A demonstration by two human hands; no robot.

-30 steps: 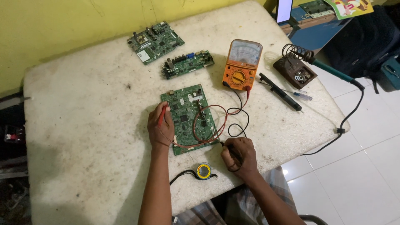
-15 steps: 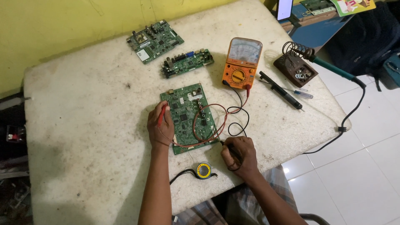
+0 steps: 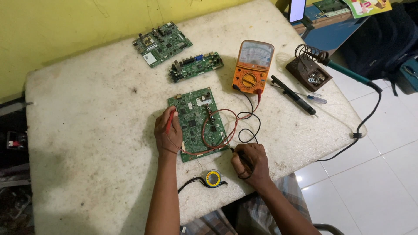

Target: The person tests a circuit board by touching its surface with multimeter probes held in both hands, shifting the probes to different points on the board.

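The left hand (image 3: 166,132) is closed around a red test probe (image 3: 170,121) and rests at the left edge of a green circuit board (image 3: 198,124), which lies flat on the white table (image 3: 87,130). The tip of the probe points to the board just beside the thumb. The right hand (image 3: 251,162) is closed around a black test probe (image 3: 241,156), and its tip sits at the lower right corner of the same board, just left of the fingers. The red and black wires (image 3: 235,122) run up from both hands, loop over the right side of the board and go to an orange analog multimeter (image 3: 253,64), farther from the hands. Near the right hand, toward the person, lies a small yellow solder roll (image 3: 213,178) with a black cord. Beyond the left hand, two more circuit boards (image 3: 178,52) lie well apart. To the right of the multimeter are a black pen-shaped tool (image 3: 292,94) and a soldering iron stand (image 3: 310,68).
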